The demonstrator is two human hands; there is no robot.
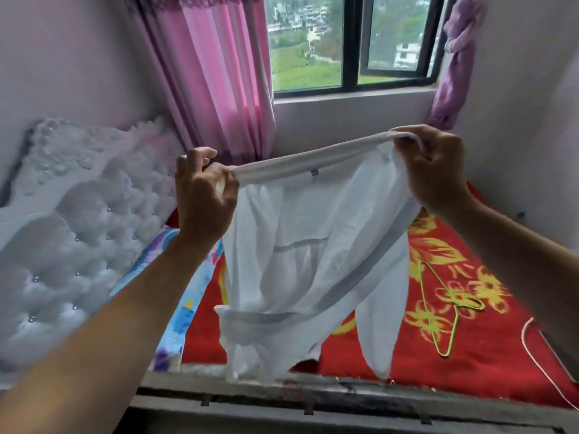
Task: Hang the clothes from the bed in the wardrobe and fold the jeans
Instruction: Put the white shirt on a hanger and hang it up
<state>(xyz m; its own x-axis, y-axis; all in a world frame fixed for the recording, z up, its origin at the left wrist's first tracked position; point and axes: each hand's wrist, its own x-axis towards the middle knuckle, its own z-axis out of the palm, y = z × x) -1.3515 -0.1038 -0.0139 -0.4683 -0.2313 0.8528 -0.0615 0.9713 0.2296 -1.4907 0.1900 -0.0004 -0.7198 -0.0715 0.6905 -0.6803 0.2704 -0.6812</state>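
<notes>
A bed [501,364] with a red blanket patterned in yellow flowers fills the lower half of the view. A white tufted headboard [78,230] stands at its left end, and a strip of blue patterned sheet [188,311] shows between the two. Behind it hang a pink curtain [213,73] and a dark-framed window [354,42]. Above the bed, held up in the air, is a white garment [313,245] with grey stripes. Its ribbed band is pulled taut from hand to hand, so the long axis runs left to right and rises toward the right. The rest of the cloth drops straight down from that band, and the lowest folds reach the near edge of the bed. The left hand [203,195] is lower, its back to the camera, pinching the band's left end between thumb and curled fingers. The right hand [435,170] is higher, knuckles up, fingers curled over the bunched right end and gripping it. Both forearms reach forward and inward. A green wire hanger [466,306] lies flat on the blanket to the right of the garment. Part of a pale pink hanger [524,335] shows near the right edge.
</notes>
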